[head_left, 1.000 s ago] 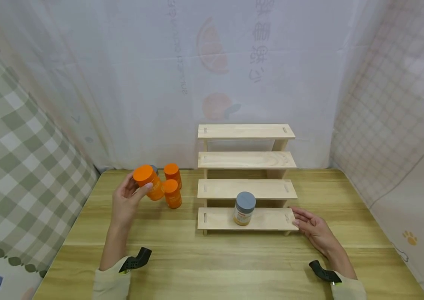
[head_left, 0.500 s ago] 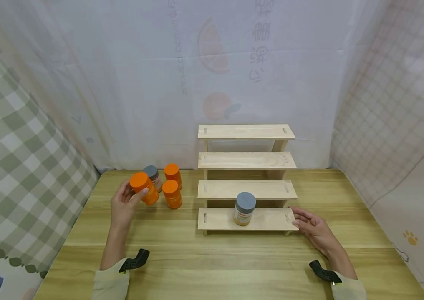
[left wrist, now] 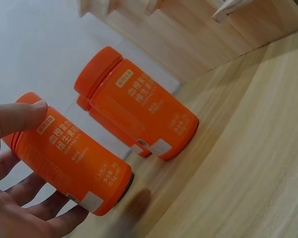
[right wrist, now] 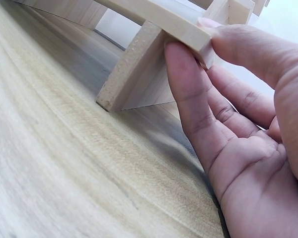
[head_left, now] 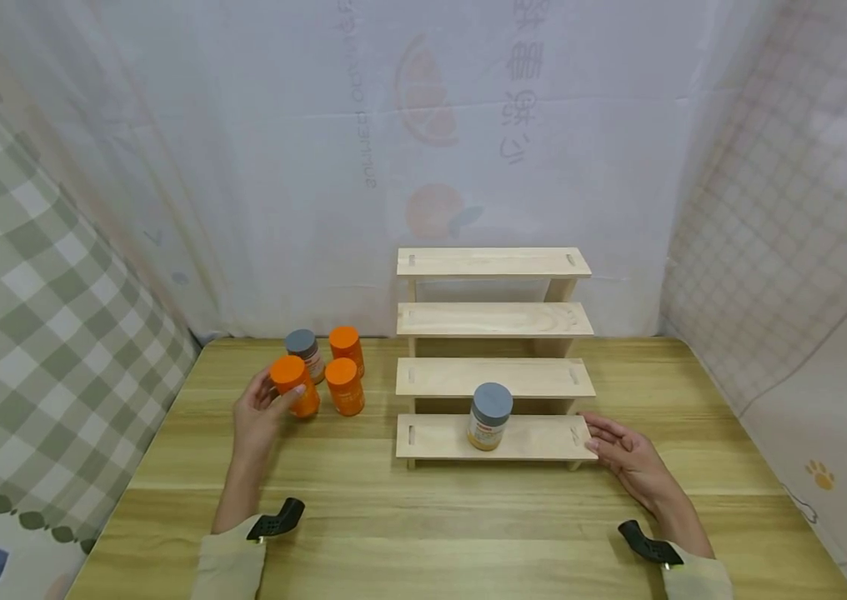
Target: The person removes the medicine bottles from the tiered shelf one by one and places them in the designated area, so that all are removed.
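Note:
My left hand (head_left: 257, 417) holds an orange jar (head_left: 296, 392) at the table's left, thumb on the near side and fingers around the far side. In the left wrist view, the base of this orange jar (left wrist: 84, 168) is close over the wood. Right beside it stand two more orange jars (head_left: 345, 387) (head_left: 346, 346) and a grey-lidded jar (head_left: 306, 350). My right hand (head_left: 637, 467) pinches the right end of the lowest step of a wooden tiered shelf (head_left: 543, 437); in the right wrist view, the thumb is above the board (right wrist: 188, 34) and a finger beneath.
Another grey-lidded jar (head_left: 490, 417) stands upright on the lowest step, near its middle. The shelf rises toward a white curtain (head_left: 281, 167) behind the wooden table (head_left: 423, 533). Checked cloth (head_left: 41, 250) hangs on the left, patterned cloth (head_left: 791, 250) on the right.
My left hand has lowered the orange jar beside the other jars, first drifting left, then slightly right. The grey-lidded jar behind it has come into view. My right hand stays put.

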Tool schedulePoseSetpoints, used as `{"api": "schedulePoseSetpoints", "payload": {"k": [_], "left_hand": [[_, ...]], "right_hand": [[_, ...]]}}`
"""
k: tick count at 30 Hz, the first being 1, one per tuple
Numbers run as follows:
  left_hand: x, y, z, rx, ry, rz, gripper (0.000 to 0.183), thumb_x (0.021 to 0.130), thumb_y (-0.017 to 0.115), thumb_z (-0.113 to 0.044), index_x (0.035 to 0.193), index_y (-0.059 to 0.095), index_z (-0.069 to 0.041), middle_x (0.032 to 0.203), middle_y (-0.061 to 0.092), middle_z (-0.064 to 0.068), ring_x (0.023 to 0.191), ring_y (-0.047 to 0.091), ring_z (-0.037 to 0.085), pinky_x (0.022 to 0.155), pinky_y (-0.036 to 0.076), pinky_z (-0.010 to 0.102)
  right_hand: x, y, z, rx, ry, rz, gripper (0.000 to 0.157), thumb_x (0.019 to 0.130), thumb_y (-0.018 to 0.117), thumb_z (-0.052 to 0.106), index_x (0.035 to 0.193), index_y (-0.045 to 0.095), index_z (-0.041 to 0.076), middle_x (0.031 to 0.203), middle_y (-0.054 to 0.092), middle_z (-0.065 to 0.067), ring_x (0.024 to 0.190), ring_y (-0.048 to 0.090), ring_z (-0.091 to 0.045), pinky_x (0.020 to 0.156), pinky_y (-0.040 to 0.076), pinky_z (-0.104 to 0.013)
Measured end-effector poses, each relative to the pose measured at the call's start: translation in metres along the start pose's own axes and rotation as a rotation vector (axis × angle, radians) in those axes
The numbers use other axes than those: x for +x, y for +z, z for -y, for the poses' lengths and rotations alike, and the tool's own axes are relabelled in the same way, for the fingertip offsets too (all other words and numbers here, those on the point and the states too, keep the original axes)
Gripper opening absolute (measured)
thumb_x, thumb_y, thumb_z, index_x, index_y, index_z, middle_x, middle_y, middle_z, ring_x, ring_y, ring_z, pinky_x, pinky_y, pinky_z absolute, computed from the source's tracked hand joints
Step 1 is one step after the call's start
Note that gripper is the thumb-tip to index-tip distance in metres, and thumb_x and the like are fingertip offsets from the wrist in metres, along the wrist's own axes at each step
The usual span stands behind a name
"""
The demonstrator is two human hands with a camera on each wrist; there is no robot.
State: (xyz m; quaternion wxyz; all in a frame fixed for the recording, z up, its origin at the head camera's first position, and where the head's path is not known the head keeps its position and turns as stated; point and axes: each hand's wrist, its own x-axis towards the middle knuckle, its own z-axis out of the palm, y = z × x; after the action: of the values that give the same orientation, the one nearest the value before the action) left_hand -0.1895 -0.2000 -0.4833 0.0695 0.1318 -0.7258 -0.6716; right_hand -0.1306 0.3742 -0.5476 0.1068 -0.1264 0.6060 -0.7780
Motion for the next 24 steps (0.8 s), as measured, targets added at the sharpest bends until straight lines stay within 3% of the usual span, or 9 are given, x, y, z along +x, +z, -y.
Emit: {"api": "schedulePoseSetpoints", "payload": {"k": [10,19,24], "left_hand": [[0.003,0.001,0.014,0.005,-0.012,0.01,0.069,0.092,0.079,-0.018,0.153,0.048,-0.014,0.151,0.052,0.009,0.139,0.048,0.022,0.12,0.039,0.038],[0.004,0.001,0.02,0.012,-0.022,0.02,0.068,0.092,0.079,-0.019,0.152,0.048,-0.016,0.149,0.052,0.008,0.137,0.048,0.02,0.12,0.039,0.039],[0.002,-0.002,0.019,0.011,-0.01,0.044,0.074,0.093,0.078,-0.02,0.157,0.041,-0.015,0.155,0.047,0.011,0.143,0.045,0.025,0.122,0.037,0.042]], "right_hand": [[0.0,0.001,0.002,-0.003,0.002,-0.002,0.045,0.104,0.047,-0.008,0.142,0.057,0.014,0.125,0.069,0.004,0.111,0.067,-0.004,0.088,0.058,-0.018],[0.0,0.003,0.002,-0.004,0.001,-0.021,0.044,0.104,0.048,-0.009,0.144,0.055,0.008,0.124,0.07,0.004,0.111,0.068,-0.004,0.088,0.058,-0.018],[0.0,0.001,0.002,-0.004,0.001,-0.014,0.045,0.104,0.048,-0.009,0.143,0.056,0.012,0.125,0.069,0.004,0.111,0.067,-0.004,0.089,0.058,-0.018]]}}
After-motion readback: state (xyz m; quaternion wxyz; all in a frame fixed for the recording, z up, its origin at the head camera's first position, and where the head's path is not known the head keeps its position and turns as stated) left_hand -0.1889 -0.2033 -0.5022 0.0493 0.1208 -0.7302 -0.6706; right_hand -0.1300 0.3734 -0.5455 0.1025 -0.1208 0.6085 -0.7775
